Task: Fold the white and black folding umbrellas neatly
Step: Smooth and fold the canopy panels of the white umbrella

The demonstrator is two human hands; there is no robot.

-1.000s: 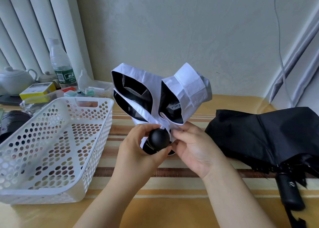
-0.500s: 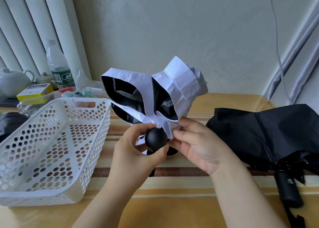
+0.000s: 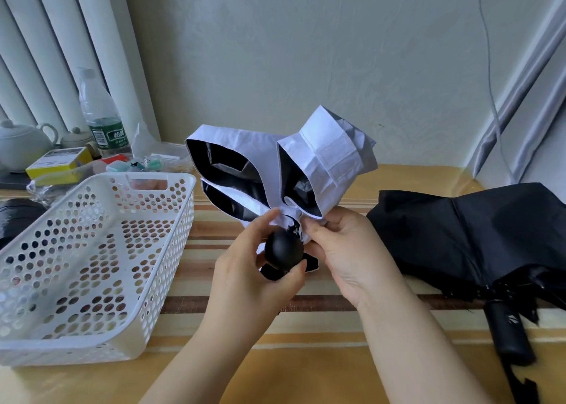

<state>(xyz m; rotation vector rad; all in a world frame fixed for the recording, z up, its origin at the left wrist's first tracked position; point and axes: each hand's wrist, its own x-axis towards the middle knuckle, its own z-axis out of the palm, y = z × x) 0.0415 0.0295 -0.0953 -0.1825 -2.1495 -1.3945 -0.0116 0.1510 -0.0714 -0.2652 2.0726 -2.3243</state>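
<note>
The white umbrella (image 3: 321,161), black inside, is held up over the table with its canopy folds puffed out above my hands. My left hand (image 3: 248,278) grips its round black handle (image 3: 283,250), thumb under the knob and forefinger raised to the fabric. My right hand (image 3: 346,250) pinches a white fabric fold just right of the handle. The black umbrella (image 3: 471,235) lies loosely collapsed on the table at the right, its black handle (image 3: 508,330) pointing toward me.
A white perforated basket (image 3: 171,269) stands at the left. Behind it are a water bottle (image 3: 101,112), a white teapot (image 3: 21,143), a yellow box (image 3: 58,163) and small clutter. The wall is close behind the striped table (image 3: 306,357).
My hands have worked the white fabric near the handle; my left forefinger has lifted toward the folds. The view shifted slightly. The black umbrella has not moved.
</note>
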